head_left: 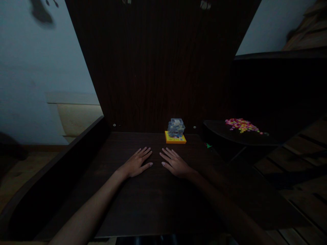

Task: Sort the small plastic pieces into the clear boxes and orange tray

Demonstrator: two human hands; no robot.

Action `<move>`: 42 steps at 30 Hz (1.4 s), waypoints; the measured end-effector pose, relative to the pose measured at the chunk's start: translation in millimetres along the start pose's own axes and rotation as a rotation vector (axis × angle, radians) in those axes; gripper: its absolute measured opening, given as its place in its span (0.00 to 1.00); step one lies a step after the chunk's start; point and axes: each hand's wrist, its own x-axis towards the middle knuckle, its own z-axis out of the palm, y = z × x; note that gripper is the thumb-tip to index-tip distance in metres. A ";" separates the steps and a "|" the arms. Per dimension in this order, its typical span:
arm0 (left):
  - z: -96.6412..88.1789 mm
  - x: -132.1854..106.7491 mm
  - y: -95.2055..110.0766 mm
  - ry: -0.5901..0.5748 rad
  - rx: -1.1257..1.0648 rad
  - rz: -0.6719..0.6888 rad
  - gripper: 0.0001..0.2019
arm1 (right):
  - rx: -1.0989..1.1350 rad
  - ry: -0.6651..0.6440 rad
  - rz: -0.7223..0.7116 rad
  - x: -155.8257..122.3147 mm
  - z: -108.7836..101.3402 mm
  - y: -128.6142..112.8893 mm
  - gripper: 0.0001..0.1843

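Clear plastic boxes (176,128), stacked one upon another, rest on top of a flat yellow box (175,140) toward the rear of the dark tabletop (153,204), close to the foot of the upright wooden panel (158,68). The stack stands just beyond my fingertips, nearer to my right hand than to my left; what the boxes contain is too dim and small to tell.

My left hand (137,163) lies palm down on the wood, released, with the fingers spread and the thumb pointing inward. My right hand (176,164) mirrors it — flat, loose and empty, its fingers angled toward the left. A narrow strip of tabletop separates the two thumbs, and both hands are apart from the boxes.

To the right, a dark shelf with a curved edge (217,131) bears a loose heap of small coloured pieces (241,125) — pink, yellow and orange among them. Near the base of this shelf lies a small green item (208,145), whose nature I cannot make out. Along the left side of the tabletop runs a raised dark board (63,166), with a pale wall (38,68) beyond it.
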 end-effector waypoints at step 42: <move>-2.3 0.1 3.9 -0.017 0.007 -0.027 0.34 | 0.000 0.050 -0.009 0.5 4.9 1.1 0.29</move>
